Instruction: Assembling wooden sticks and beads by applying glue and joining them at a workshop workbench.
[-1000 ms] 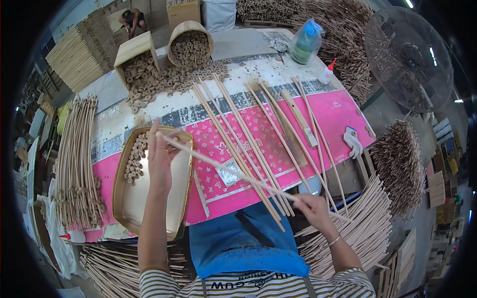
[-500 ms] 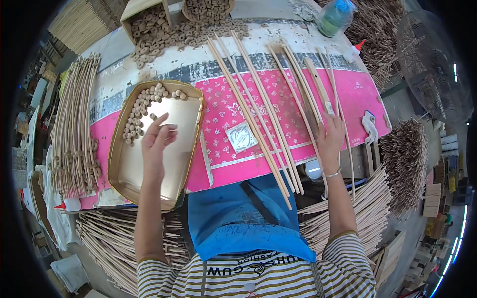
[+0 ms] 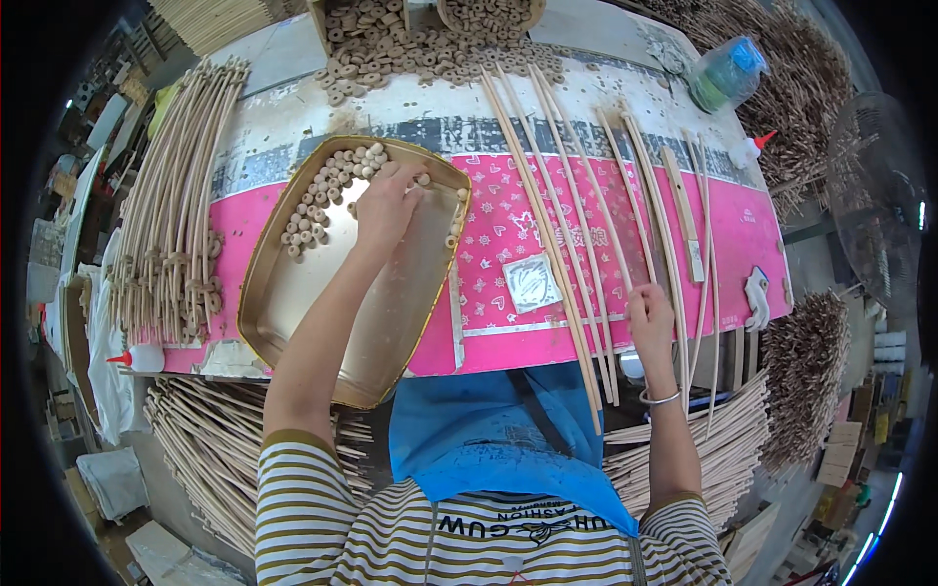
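Note:
My left hand (image 3: 388,207) reaches into the gold-coloured tray (image 3: 256,322), its fingers bent down at the far end beside a cluster of small round wooden beads (image 3: 318,200). Its fingertips are partly hidden, so what they pinch cannot be made out. My right hand (image 3: 652,314), with a bangle on its wrist, is closed at the near end of a thin wooden stick (image 3: 598,190), which slants away to the far left. More sticks (image 3: 542,195) lie side by side to its left, reaching over the table's near edge. Others (image 3: 650,186) lie just to its right.
Wooden rings (image 3: 410,59) are heaped at the back. Bundled sticks with rings (image 3: 176,215) line the left side. A white glue bottle (image 3: 149,358), a green bottle (image 3: 725,78), a small white square packet (image 3: 532,283) and a fan (image 3: 870,186) stand or lie around.
My left hand has gone from hovering over the tray down to the beads at its far end. My right hand has left the flat wooden strip and closed on a stick. The view has shifted left.

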### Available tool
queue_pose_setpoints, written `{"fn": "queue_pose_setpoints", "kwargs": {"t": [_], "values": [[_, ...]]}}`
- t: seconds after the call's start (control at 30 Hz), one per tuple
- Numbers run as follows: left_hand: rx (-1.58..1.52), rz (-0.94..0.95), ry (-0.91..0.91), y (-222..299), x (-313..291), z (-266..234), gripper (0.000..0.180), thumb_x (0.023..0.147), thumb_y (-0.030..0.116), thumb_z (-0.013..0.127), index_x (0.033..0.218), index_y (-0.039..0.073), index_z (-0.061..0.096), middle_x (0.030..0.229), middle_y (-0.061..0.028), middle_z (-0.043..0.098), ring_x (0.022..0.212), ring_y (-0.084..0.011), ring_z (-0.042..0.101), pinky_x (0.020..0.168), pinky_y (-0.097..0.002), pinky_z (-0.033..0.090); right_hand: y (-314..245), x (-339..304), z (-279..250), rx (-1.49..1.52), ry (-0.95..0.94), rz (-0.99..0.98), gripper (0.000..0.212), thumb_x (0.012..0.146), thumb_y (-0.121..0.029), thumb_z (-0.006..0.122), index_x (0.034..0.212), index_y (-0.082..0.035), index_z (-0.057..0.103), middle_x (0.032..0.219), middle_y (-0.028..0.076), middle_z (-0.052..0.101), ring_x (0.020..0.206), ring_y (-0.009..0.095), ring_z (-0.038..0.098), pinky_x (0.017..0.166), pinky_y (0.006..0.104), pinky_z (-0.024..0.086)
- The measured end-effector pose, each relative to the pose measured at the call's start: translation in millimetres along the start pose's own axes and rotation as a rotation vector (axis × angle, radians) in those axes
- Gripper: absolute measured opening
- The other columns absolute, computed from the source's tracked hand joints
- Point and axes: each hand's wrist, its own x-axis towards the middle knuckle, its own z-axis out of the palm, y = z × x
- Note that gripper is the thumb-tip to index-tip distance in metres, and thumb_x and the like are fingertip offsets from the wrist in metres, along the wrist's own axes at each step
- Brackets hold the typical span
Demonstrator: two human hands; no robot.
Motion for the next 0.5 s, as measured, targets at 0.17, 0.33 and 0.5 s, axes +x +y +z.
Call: {"fn": "queue_pose_setpoints", "kwargs": {"t": [0.17, 0.33, 0.5], "values": [[0.146, 0.082, 0.11, -7.3, 8.4, 6.0, 0.02, 0.083, 0.013, 0.07, 0.101, 0.013, 0.062, 0.094, -0.0064, 0.062, 0.097, -0.0282, 0.064, 0.075, -0.0425, 0.053, -81.2, 18.5, -16.0, 0.213, 0.148, -0.284, 0.02, 0.105, -0.018, 0.057, 0.111, 0.001, 0.064, 0.079, -0.004, 0.053, 0.065, 0.005, 0.048, 0.057, 0.0218, 0.038], [-0.325, -0.125, 0.05, 0.4, 2.8, -8.0, 0.012, 0.092, 0.013, 0.071, 0.097, 0.005, 0.063, 0.087, -0.0044, 0.065, 0.074, -0.0162, 0.065, 0.069, -0.031, 0.053, -107.1, 59.0, -11.2, 0.492, 0.151, -0.387, 0.018, 0.106, -0.016, 0.054, 0.115, -0.002, 0.061, 0.077, -0.002, 0.055, 0.065, 0.005, 0.05, 0.056, 0.02, 0.04], [-0.918, -0.302, -0.15, 86.9, -62.8, -63.0, 0.017, 0.094, 0.009, 0.07, 0.107, -0.001, 0.066, 0.101, -0.0027, 0.069, 0.091, -0.0072, 0.063, 0.081, -0.0232, 0.052, -66.8, 50.6, -6.5, -0.138, 0.184, -0.424, 0.016, 0.102, -0.014, 0.062, 0.101, 0.001, 0.066, 0.081, 0.008, 0.064, 0.072, 0.013, 0.064, 0.06, 0.0264, 0.05]]}}
